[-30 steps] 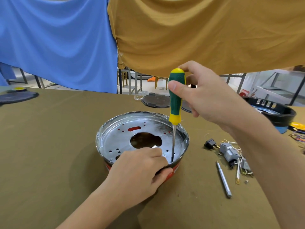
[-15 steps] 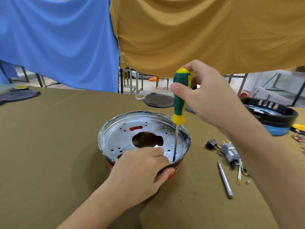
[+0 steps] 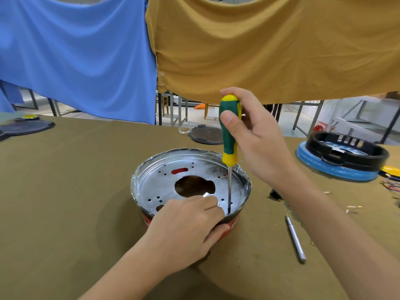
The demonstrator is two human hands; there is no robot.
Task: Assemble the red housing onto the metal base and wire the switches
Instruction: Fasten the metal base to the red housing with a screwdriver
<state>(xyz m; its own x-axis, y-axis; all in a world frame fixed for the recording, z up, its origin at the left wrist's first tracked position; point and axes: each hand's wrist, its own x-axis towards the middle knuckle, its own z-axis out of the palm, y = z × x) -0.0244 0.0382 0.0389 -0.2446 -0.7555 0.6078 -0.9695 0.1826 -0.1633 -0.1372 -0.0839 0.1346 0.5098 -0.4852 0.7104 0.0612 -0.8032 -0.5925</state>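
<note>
A round silver metal base [image 3: 164, 180] with a large centre hole sits in the red housing [image 3: 233, 221] on the brown table. My left hand [image 3: 186, 230] grips the near rim, fingers inside the base and thumb on the red wall. My right hand [image 3: 257, 137] holds a green and yellow screwdriver [image 3: 229, 135] upright, thumb on the handle. Its thin shaft reaches down to the base floor just right of my left fingers. The switches lie mostly hidden behind my right forearm; only a small black part [image 3: 274, 194] shows.
A loose metal screwdriver bit [image 3: 296, 239] lies on the table to the right. A black ring on a blue disc [image 3: 344, 156] stands at the far right. A dark round lid [image 3: 205, 135] sits behind the base, another dark disc [image 3: 23, 127] at far left. Blue and mustard cloths hang above.
The screwdriver stays planted in the base while my right hand shifts its hold on the handle, fingers spreading. My left hand keeps its grip on the rim.
</note>
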